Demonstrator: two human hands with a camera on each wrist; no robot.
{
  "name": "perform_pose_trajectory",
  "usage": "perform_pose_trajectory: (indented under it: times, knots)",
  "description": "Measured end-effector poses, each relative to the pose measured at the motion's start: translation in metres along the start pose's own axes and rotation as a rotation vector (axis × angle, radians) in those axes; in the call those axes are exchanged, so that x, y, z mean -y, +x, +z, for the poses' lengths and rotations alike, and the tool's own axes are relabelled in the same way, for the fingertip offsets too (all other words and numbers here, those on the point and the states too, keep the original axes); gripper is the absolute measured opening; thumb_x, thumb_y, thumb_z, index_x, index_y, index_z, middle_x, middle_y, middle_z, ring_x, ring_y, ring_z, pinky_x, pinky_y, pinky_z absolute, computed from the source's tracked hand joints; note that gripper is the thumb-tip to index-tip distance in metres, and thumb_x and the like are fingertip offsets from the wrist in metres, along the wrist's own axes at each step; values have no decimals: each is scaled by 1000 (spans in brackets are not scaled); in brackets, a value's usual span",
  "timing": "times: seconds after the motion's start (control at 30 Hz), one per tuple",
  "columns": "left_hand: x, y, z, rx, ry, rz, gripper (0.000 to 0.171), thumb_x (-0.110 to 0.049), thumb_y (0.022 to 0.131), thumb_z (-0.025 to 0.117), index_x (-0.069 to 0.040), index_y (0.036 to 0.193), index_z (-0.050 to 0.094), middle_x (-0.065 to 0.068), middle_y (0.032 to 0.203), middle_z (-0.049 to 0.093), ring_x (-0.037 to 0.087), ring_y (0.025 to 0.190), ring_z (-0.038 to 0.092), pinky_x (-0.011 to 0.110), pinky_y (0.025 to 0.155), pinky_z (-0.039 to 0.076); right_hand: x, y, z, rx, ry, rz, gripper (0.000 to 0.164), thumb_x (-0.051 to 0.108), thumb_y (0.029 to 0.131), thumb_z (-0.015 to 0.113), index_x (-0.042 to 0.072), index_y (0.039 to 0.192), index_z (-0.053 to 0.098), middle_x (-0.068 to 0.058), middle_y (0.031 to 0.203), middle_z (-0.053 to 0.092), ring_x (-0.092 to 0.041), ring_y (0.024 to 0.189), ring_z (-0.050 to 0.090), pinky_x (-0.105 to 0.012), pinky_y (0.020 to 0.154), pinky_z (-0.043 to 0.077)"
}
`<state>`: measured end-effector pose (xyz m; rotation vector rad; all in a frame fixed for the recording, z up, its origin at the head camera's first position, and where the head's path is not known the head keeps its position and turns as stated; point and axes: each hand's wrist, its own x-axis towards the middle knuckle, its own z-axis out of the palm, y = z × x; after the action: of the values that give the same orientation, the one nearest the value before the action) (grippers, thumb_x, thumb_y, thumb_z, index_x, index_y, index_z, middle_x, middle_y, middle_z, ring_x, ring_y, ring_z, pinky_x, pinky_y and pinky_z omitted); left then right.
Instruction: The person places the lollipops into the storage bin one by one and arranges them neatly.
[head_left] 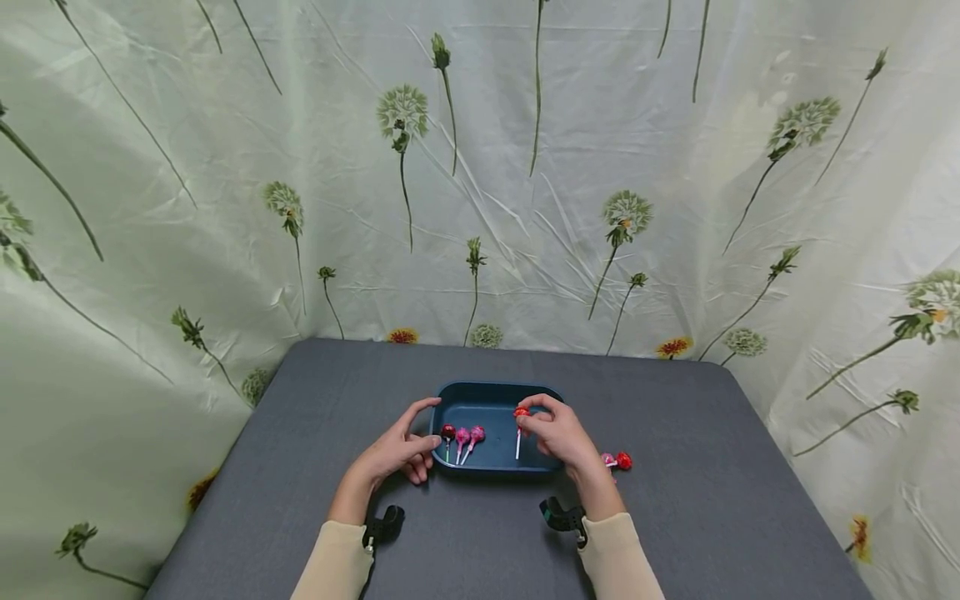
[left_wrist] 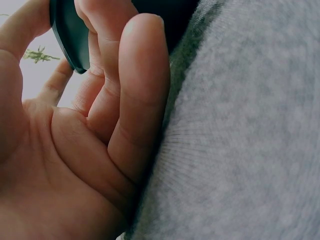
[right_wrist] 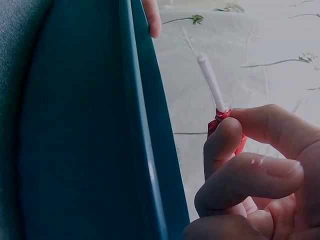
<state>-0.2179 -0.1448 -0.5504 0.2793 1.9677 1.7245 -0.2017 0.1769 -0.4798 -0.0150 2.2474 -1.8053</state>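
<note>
In the head view, my right hand (head_left: 553, 432) pinches a red-wrapped lollipop (head_left: 518, 442) by its head over the right half of a dark blue tray (head_left: 495, 469). The lollipop's white stick points down there; the right wrist view shows the thumb and index finger on the red wrapper (right_wrist: 220, 120). At the tray's left end my left hand (head_left: 397, 450) holds the rim, thumb and index finger spread along it. Inside, on the left, lie a dark red lollipop (head_left: 447, 432) and two pink lollipops (head_left: 462, 435), side by side with sticks toward me.
Right of the tray, partly behind my right wrist, a red lollipop (head_left: 624, 460) and a pink lollipop (head_left: 607, 458) lie on the grey table (head_left: 690, 517). A white curtain with dandelion prints (head_left: 510, 208) hangs behind the table's far edge.
</note>
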Motion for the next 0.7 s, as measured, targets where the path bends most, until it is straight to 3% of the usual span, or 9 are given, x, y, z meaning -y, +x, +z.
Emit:
perform_pose_trajectory:
  times: [0.2, 0.7]
  knots:
    - [0, -1, 0, -2, 2, -5, 76, -31, 104, 69, -39, 164, 23, 4, 75, 69, 14, 55, 66, 31, 56, 59, -2, 4, 5, 26, -2, -9, 25, 17, 101, 70, 5, 123, 64, -5, 79, 68, -10, 49, 35, -23, 48, 32]
    - [-1, -1, 0, -7, 11, -6, 76, -31, 104, 69, -38, 164, 23, 4, 74, 69, 15, 54, 66, 31, 56, 60, -3, 12, 18, 48, 7, 13, 23, 14, 103, 68, 7, 124, 63, -2, 77, 66, -10, 46, 35, -23, 46, 32]
